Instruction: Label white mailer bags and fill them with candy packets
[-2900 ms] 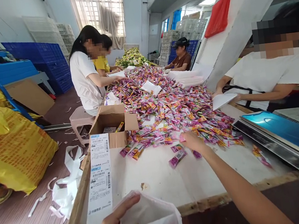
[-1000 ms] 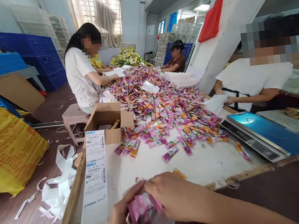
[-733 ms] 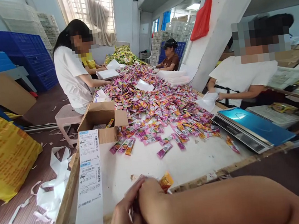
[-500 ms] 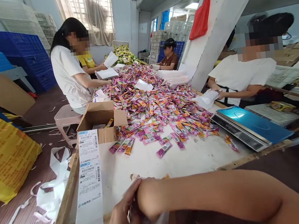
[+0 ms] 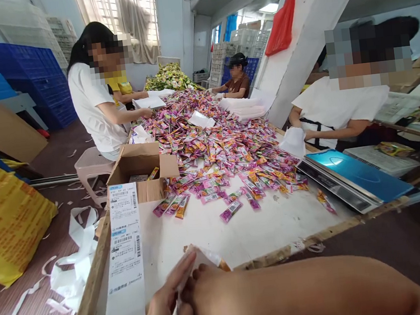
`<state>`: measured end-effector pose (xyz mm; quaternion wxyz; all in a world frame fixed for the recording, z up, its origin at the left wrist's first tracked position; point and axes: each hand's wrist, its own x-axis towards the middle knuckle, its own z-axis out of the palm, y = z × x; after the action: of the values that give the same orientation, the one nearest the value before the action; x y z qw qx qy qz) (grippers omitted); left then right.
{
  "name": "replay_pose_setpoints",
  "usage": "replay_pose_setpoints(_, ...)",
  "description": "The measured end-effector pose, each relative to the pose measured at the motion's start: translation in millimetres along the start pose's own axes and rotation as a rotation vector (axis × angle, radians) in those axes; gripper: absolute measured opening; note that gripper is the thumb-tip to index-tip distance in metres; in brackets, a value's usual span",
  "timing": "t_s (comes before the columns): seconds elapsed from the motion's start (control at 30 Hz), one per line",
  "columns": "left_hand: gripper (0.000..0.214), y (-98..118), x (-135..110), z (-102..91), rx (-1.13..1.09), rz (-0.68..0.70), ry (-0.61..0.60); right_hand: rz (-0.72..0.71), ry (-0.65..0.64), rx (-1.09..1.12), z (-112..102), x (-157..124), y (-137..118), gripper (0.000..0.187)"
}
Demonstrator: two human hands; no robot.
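At the near edge of the table, a whitish translucent plastic bag (image 5: 206, 254) is between my two hands, with a bit of orange showing at its side. My left hand (image 5: 169, 301) grips the bag's edge, thumb on one side and fingers on the other. My right hand (image 5: 215, 291) is beside it with curled fingers against the bag; its arm reaches in from the right and covers much of the bag. What the right fingers hold is partly hidden. Beyond them lie loose pink and orange snack packets (image 5: 231, 210).
A strip of printed labels (image 5: 126, 268) hangs along the table's left side, below an open cardboard box (image 5: 142, 157). A blue-topped scale (image 5: 352, 174) stands on the right. Co-workers sit around the packet heap (image 5: 208, 137). A red bag (image 5: 282, 23) hangs on the pillar.
My right hand has turned and shifted slightly downward, exposing more of the bag's upper edge. A co-worker's white bag on the right has moved, and the sheet held by the far-left co-worker is lower.
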<state>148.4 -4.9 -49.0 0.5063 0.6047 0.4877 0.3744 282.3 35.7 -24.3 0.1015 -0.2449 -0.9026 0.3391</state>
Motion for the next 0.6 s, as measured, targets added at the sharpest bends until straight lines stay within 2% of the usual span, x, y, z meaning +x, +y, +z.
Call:
replay_pose_setpoints(0.03, 0.067, 2, 1, -5.1, -0.022, -0.021, 0.022, -0.026, -0.006, -0.026, -16, -4, -9, 0.006)
replay_pose_setpoints(0.1, 0.066, 7, 1, -12.0, -0.089, -0.069, 0.084, -0.067, 0.036, -0.034, -55, -13, -18, 0.014)
replay_pose_setpoints(0.17, 0.064, 13, 0, -13.8, -0.165, -0.108, 0.133, -0.037, 0.219, -0.025, -87, -23, -5, 0.021)
replay_pose_setpoints(0.2, 0.062, 17, -1, -13.4, -0.197, -0.127, 0.143, 0.035, 0.319, -0.052, -96, -29, 12, 0.023)
replay_pose_setpoints(0.27, 0.058, 22, -4, -11.7, -0.234, -0.156, 0.145, 0.294, 0.465, -0.221, -98, -43, 62, 0.022)
replay_pose_setpoints(0.33, 0.059, 24, -5, -10.9, -0.245, -0.176, 0.148, 0.585, 0.397, -0.419, -85, -57, 119, 0.023)
replay_pose_setpoints(0.43, 0.058, 21, -5, -11.3, -0.246, -0.179, 0.159, 0.672, 0.373, -0.462, -68, -72, 183, 0.005)
replay_pose_setpoints(0.5, 0.058, 18, -4, -11.4, -0.237, -0.174, 0.165, 0.681, 0.403, -0.468, -71, -77, 206, 0.013)
replay_pose_setpoints(0.6, 0.062, 15, -2, -11.0, -0.232, -0.188, 0.152, 0.736, 0.438, -0.471, -92, -82, 226, 0.023)
